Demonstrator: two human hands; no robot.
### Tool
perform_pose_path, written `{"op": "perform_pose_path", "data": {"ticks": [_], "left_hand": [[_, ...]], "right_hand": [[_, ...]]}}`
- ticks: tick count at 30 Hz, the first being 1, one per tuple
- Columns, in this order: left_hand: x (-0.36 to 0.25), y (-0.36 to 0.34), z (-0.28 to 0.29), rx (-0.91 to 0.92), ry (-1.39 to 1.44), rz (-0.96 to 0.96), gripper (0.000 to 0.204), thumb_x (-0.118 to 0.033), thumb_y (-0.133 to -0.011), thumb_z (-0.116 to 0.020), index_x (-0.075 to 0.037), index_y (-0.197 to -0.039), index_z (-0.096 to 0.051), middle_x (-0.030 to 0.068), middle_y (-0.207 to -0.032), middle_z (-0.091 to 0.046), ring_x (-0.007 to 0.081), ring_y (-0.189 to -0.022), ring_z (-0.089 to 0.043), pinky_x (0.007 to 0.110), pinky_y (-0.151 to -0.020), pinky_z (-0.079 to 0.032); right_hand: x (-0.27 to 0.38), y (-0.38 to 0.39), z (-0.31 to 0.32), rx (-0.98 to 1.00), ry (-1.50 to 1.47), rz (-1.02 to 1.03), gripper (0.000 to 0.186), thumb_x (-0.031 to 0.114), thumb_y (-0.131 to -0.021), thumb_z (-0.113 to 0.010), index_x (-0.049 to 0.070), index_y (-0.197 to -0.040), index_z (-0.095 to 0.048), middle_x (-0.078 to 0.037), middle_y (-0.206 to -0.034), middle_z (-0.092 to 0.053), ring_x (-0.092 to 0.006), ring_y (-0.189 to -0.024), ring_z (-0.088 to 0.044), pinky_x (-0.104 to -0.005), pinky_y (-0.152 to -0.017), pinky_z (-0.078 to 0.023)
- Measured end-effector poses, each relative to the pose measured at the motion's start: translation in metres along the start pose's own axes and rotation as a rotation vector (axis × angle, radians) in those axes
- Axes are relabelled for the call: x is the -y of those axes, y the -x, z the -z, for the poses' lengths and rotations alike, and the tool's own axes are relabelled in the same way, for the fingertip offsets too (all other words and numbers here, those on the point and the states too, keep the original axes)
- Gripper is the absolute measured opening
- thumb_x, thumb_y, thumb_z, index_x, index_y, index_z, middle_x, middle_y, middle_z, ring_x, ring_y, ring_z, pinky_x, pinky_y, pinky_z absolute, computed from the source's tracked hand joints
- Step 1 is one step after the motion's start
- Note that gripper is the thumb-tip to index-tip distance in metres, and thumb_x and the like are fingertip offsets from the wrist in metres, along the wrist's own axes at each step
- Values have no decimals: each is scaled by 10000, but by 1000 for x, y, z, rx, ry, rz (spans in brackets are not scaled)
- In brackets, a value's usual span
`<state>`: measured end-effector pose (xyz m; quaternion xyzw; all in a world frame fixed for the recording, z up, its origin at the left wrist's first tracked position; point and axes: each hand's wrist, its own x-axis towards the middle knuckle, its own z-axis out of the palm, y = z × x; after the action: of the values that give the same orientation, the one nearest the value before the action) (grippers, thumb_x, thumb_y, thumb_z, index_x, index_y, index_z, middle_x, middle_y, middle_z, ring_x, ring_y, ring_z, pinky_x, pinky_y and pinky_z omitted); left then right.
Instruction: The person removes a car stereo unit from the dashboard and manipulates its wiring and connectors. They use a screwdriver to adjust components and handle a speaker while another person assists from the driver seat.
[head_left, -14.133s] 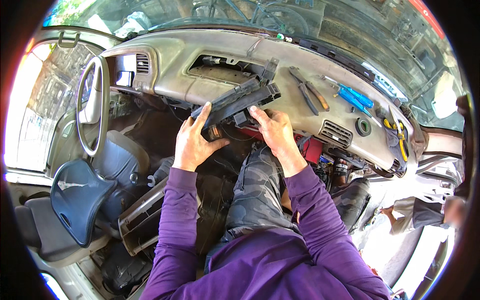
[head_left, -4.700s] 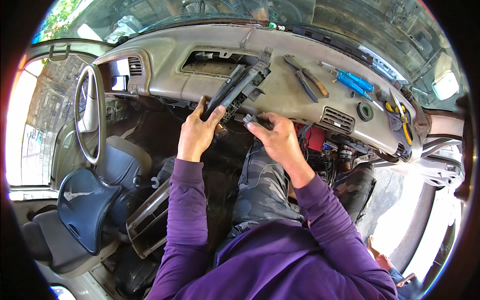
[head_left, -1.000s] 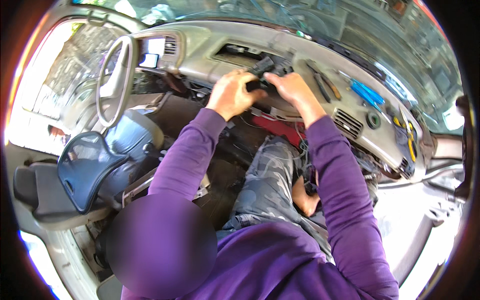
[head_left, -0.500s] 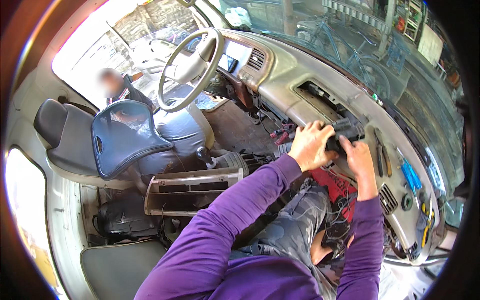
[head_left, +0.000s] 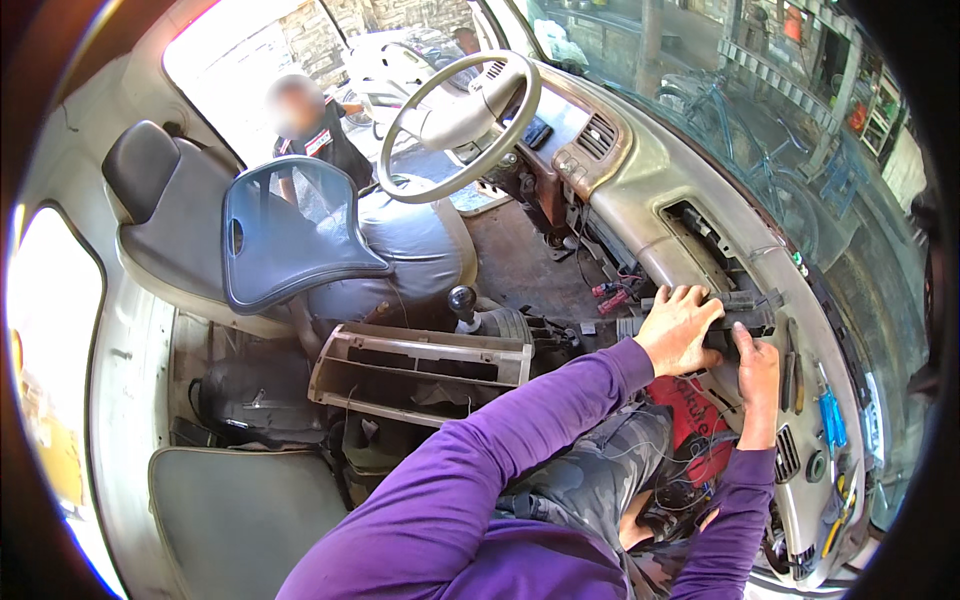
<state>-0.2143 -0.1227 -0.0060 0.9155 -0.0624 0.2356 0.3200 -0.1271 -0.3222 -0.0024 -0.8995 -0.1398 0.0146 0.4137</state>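
My left hand [head_left: 680, 330] and my right hand [head_left: 755, 385] are closed on a black plastic housing [head_left: 745, 303] at the front of the dashboard [head_left: 650, 180], below a long open slot [head_left: 700, 235]. My left fingers curl over its top and my right thumb presses near its end; much of the housing is hidden behind them. Just right of it lie pliers [head_left: 795, 365], blue-handled screwdrivers [head_left: 830, 420], a roll of dark tape [head_left: 815, 466] and a yellow-handled tool [head_left: 836, 518] on the dash. Pink connectors [head_left: 612, 300] dangle among wires to the left.
The steering wheel [head_left: 388, 160], a driver's seat with a blue backrest cushion [head_left: 300, 230], a gear lever [head_left: 462, 300] and a detached trim panel [head_left: 420, 370] are to my left. Another person [head_left: 325, 140] stands at the far doorway. A red object [head_left: 690, 420] and loose cables lie below the dash.
My view has swung toward the driver's side, bringing the other person and the loose panel into clearer sight. Both hands stay on the black housing, now held lower against the dash than before.
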Motion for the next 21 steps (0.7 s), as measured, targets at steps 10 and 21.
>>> {"op": "perform_pose_path", "data": {"ticks": [10,21], "left_hand": [[162,-53,201,-773,-258,236,462,-239,-865,-768,-3,-1252,-679,238,-1217,-647,418,-1187,-604,494,-1066,-488],[342,-74,285,-40,-654,871,964,-415,-865,-713,-13,-1654,-333,226,-1717,-325,396,-1558,-376,434,-1274,-343]], "right_hand": [[-11,9,8,-26,-123,-194,643,544,-956,-729,-20,-676,-597,4,-640,-454,-123,-637,-414,-374,-586,-339],[13,19,10,16,-217,-237,543,476,-974,-731,86,-644,-548,36,-585,-429,-91,-530,-392,-331,-502,-275]]}}
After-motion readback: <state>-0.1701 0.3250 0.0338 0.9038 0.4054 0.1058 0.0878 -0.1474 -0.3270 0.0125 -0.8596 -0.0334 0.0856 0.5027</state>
